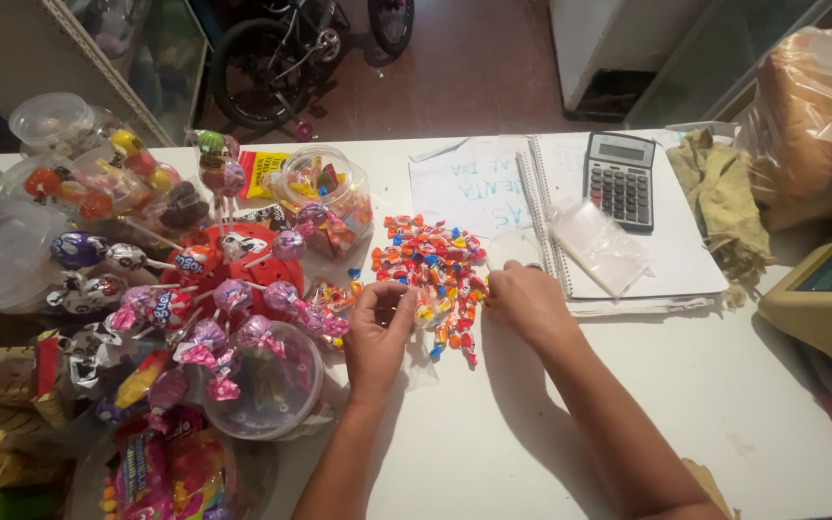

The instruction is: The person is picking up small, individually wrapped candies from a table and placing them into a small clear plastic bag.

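Sorting the wrapped candies (432,270) piled on the white worktop (551,424) left of the calculator (620,180): left hand (377,332) curls, fingers pinching near a clear bag, right hand (524,300) closed among pieces; careful single-piece picking seems next.

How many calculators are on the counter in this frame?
1: a grey calculator lies on the open spiral notebook at the far right side of the white counter, beyond the right hand. Clutter might hide others.

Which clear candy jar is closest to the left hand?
The jar just left of the left hand, under the pink-wrapped lollipops. The other jar sits farther back, near the notebook.
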